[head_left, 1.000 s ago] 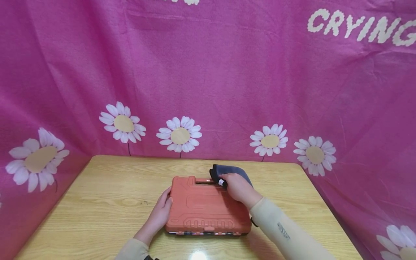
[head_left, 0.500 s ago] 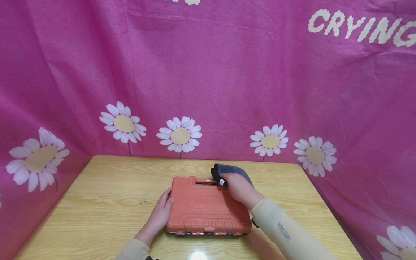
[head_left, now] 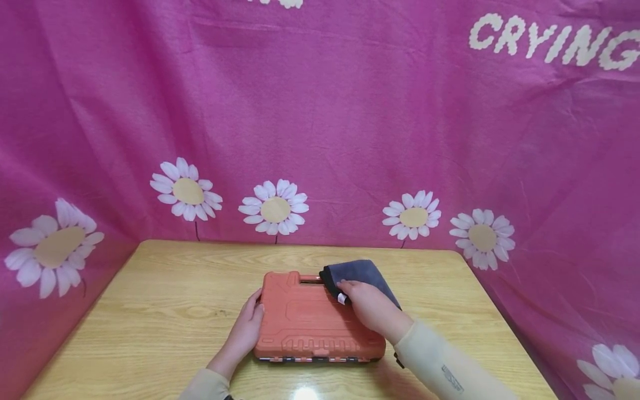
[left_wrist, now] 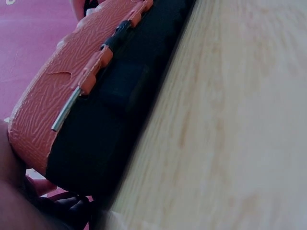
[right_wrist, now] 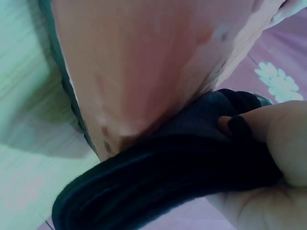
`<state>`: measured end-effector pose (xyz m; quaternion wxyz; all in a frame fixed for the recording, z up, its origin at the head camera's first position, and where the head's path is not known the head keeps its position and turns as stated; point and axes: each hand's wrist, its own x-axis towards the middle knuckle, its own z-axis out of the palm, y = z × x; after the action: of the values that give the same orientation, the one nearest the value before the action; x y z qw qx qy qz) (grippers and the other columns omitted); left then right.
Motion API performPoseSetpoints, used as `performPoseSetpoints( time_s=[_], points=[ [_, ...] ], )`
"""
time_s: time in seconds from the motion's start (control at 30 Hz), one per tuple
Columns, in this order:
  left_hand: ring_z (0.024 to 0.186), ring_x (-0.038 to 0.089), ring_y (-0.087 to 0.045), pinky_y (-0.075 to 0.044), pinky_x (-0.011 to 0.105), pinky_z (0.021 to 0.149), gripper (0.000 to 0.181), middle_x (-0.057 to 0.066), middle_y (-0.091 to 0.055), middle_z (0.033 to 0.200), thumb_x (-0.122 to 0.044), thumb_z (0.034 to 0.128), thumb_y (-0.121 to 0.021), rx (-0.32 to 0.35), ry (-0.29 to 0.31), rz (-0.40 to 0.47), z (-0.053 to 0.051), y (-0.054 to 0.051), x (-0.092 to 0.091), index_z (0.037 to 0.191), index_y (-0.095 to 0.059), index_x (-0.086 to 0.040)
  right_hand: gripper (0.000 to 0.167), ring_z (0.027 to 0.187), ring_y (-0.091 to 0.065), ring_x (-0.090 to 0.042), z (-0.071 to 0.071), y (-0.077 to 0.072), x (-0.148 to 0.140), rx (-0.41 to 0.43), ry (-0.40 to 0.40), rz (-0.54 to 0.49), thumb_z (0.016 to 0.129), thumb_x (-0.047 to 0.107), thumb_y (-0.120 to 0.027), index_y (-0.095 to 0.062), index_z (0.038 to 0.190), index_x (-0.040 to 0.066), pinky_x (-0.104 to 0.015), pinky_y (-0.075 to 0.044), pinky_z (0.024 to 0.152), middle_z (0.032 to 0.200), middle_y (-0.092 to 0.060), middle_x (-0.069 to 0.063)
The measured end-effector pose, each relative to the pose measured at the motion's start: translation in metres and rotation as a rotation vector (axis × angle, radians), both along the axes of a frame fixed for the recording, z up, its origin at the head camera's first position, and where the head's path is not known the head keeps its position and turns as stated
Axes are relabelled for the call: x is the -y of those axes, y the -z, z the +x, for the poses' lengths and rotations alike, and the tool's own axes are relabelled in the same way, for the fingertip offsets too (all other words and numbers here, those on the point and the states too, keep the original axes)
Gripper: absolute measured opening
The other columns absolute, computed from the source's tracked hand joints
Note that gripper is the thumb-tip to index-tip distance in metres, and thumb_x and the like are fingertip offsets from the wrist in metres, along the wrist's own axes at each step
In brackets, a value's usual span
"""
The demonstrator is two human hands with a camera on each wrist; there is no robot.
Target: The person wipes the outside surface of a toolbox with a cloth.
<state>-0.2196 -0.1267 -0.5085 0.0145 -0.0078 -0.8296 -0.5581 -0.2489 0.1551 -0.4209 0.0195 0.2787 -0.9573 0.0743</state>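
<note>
An orange-red plastic carrying case (head_left: 305,322) with a dark underside lies flat on the wooden table, its handle at the far side. My left hand (head_left: 246,328) grips the case's left edge, thumb near the top face. In the left wrist view, a thin metal hinge pin (left_wrist: 66,109) shows along the case's near edge. A folded dark grey cloth (head_left: 361,273) with black edging and a white tag is pinched in my right hand (head_left: 374,306). It lies over the case's far right corner. In the right wrist view, the cloth (right_wrist: 163,167) touches the orange lid (right_wrist: 148,57).
The wooden table (head_left: 165,311) extends around the case on both sides. Behind it and along its sides hangs a magenta curtain (head_left: 325,122) printed with daisies and white letters.
My right hand has drawn the cloth a little toward me and to the right, and more of its grey face shows. The left hand and the case have stayed put.
</note>
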Motion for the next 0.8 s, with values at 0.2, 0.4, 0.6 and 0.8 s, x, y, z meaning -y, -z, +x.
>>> performPoseSetpoints(
  time_s=[0.2,0.4,0.6,0.8],
  points=[
    [0.152,0.050,-0.024,-0.022,0.065,0.124,0.052,0.033,-0.028,0.162,-0.014,0.1114,-0.032,0.021,-0.001,-0.003,0.001,-0.002,0.001,0.159,-0.027,0.004,0.037,0.124,-0.066,-0.032,0.021,0.001,-0.002,0.003,-0.020,0.017,0.099,-0.006,-0.057,-0.066,0.134,0.001,-0.046,-0.054,0.105,0.133,-0.069,-0.017],
    [0.152,0.051,-0.024,-0.021,0.065,0.124,0.051,0.034,-0.028,0.162,-0.014,0.1112,-0.033,0.015,0.001,-0.004,0.001,-0.001,0.000,0.159,-0.027,0.005,0.040,0.122,-0.068,-0.031,0.046,0.001,-0.007,0.007,-0.064,0.014,0.096,-0.008,-0.062,-0.067,0.134,0.002,-0.045,-0.057,0.101,0.132,-0.070,-0.016],
    [0.152,0.051,-0.024,-0.021,0.065,0.123,0.052,0.033,-0.028,0.162,-0.015,0.1117,-0.032,0.018,0.003,0.000,0.001,-0.002,0.000,0.159,-0.026,0.005,0.045,0.119,-0.069,-0.030,0.068,0.000,-0.012,0.037,-0.110,0.047,0.091,-0.003,-0.072,-0.066,0.135,0.004,-0.042,-0.061,0.093,0.133,-0.069,-0.013],
    [0.152,0.052,-0.023,-0.022,0.066,0.123,0.052,0.034,-0.027,0.162,-0.016,0.1120,-0.032,0.024,0.005,0.001,0.001,-0.001,0.000,0.159,-0.026,0.005,0.050,0.122,-0.068,-0.031,0.082,-0.001,-0.017,0.131,-0.116,0.050,0.092,-0.005,-0.070,-0.063,0.139,0.006,-0.041,-0.061,0.092,0.137,-0.067,-0.013]
  ],
)
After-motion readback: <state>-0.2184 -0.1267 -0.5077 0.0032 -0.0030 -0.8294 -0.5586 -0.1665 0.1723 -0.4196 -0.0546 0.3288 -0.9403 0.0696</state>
